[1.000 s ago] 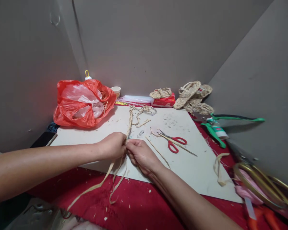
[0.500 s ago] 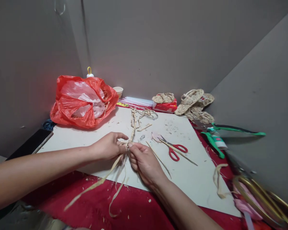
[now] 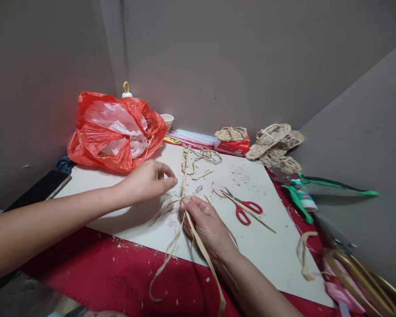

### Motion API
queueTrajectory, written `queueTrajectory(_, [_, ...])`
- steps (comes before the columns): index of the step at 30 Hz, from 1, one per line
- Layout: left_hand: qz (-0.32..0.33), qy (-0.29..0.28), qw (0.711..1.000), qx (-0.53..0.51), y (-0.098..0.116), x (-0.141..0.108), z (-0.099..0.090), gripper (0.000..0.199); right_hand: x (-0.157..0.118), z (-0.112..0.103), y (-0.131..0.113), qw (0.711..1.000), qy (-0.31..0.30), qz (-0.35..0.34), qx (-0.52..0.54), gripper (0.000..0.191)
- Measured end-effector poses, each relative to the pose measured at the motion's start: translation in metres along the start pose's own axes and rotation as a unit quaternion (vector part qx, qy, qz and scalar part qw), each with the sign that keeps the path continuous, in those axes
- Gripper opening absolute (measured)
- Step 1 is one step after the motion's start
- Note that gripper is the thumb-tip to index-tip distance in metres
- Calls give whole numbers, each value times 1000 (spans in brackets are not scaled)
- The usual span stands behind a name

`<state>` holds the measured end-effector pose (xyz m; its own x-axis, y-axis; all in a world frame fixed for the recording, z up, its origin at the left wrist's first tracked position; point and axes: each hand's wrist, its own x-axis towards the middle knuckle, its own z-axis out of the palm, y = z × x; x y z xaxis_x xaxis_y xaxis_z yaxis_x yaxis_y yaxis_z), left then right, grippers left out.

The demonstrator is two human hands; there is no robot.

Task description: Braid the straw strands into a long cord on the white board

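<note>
My right hand (image 3: 203, 222) pinches the lower end of a narrow straw braid (image 3: 185, 179) between thumb and fingers. From that pinch, loose straw strands (image 3: 203, 251) hang toward the near edge, and thinner ones trail left. My left hand (image 3: 152, 178) is raised just left of the braid, apart from it, with thumb and forefinger close together; whether a thin strand lies between them is too small to tell. Red-handled scissors (image 3: 246, 212) lie with their blades apart on the white board (image 3: 260, 259), right of my right hand.
At the back left sits a red plastic bag (image 3: 108, 152), with a phone (image 3: 39, 191) below it. A paper cup (image 3: 167, 119), a red box (image 3: 232, 147) and woven straw pieces (image 3: 272, 143) line the back. Green-handled cutters (image 3: 297, 204) and large gold-handled scissors (image 3: 356, 277) lie right.
My left hand has moved up and away from the braid. A long strand that hung to the lower left now hangs to the lower right, and the view has shifted slightly.
</note>
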<state>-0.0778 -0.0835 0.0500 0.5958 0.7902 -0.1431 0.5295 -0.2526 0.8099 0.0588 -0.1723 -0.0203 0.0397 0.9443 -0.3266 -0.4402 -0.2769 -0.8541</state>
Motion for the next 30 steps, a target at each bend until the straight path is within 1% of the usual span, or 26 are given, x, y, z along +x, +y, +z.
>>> queueTrajectory(1, [14,23,1000,-13,-1,2,0,22,0,0,-2,1000,-4,3,-11,30])
queueTrajectory(2, [13,9,999,-47,-3,4,2,22,-1,-1,-3,1000,-11,2,-21,30])
queueTrajectory(3, [-1,-38,995,-95,-5,4,7,21,-1,-1,-4,999,-20,-3,-30,31])
queueTrajectory(5, [-50,-166,965,-195,-12,4,21,16,0,-4,-6,998,-38,-14,-57,32])
queueTrajectory(6, [-66,-201,952,-221,-16,4,27,18,0,-7,-7,996,-43,-16,-78,32])
queueTrajectory(7, [-68,-217,946,-232,-19,3,32,19,1,-10,-7,993,-46,-14,-104,32])
queueTrajectory(9, [-32,-204,957,-205,-25,3,37,20,2,-16,-9,985,-51,-11,-166,32])
queueTrajectory(12, [48,-185,975,-111,-30,4,35,20,2,-23,-12,963,-75,-34,-255,30])
queueTrajectory(14, [70,-184,977,-79,-33,6,33,19,1,-25,-16,946,-86,-52,-307,29])
queueTrajectory(16, [55,-193,972,-118,-35,8,34,19,-1,-24,-20,928,-88,-66,-356,28])
queueTrajectory(17, [31,-204,965,-159,-35,9,35,19,-1,-24,-22,919,-85,-72,-377,28])
queueTrajectory(19, [-29,-235,940,-247,-36,10,37,20,-2,-23,-25,908,-82,-83,-402,27])
queueTrajectory(21, [-70,-266,912,-304,-37,12,38,22,-2,-24,-26,908,-88,-84,-400,27])
queueTrajectory(23, [-75,-282,898,-330,-37,13,39,25,-1,-26,-27,916,-104,-77,-381,28])
queueTrajectory(25, [-64,-281,898,-331,-37,15,39,26,0,-28,-28,923,-119,-64,-360,28])
queueTrajectory(30, [-18,-243,926,-289,-39,18,44,24,2,-33,-28,933,-144,-24,-330,28])
